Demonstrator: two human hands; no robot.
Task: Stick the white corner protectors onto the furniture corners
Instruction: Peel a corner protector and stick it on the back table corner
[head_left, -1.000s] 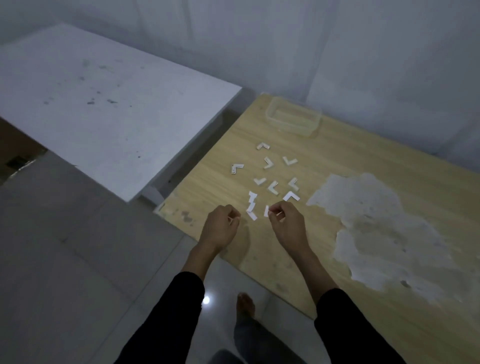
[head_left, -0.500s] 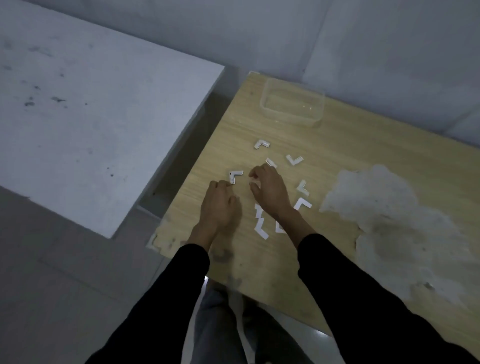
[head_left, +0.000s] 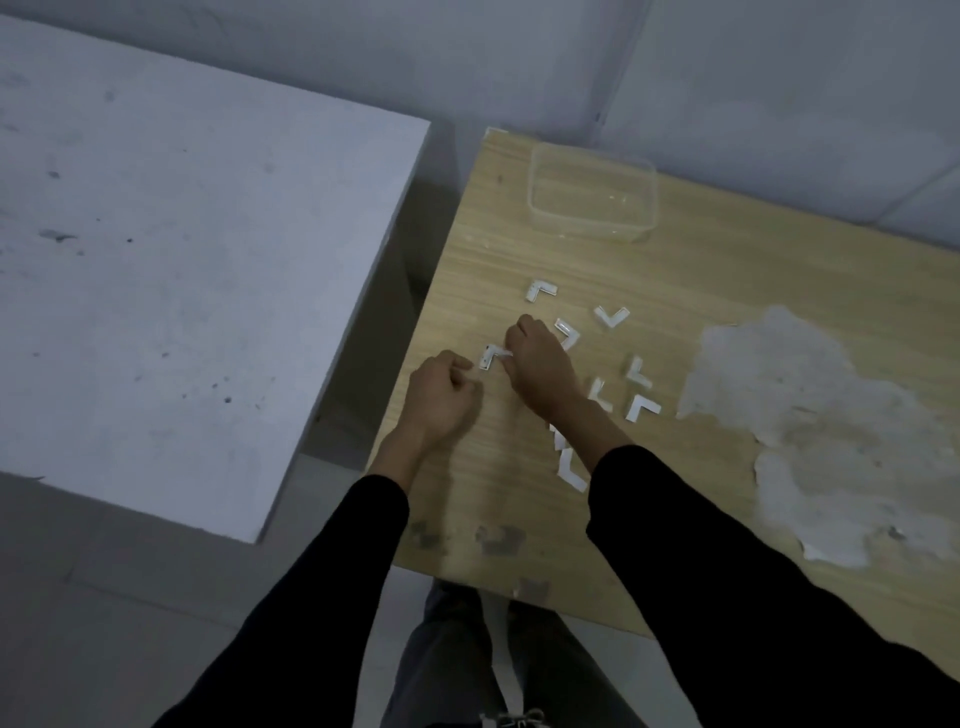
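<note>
Several white L-shaped corner protectors lie loose on the wooden table (head_left: 737, 280), among them one at the far side (head_left: 540, 291) and one near my right forearm (head_left: 641, 407). My right hand (head_left: 543, 376) reaches left and pinches one arm of a corner protector (head_left: 490, 356) that lies near the table's left edge. Just left of that piece, my left hand (head_left: 441, 397) rests on the table with its fingers curled. Nothing shows in its grip. My right forearm hides part of the pile.
A clear plastic container (head_left: 592, 200) stands at the wooden table's far left corner. A large peeled, whitish patch (head_left: 831, 415) marks the table's right side. A white table (head_left: 182, 260) stands to the left across a narrow gap. My legs and the floor show below.
I have leaned in over the table. Both hands moved forward from the near edge into the pile, and my right hand has reached left and taken hold of the leftmost protector.
</note>
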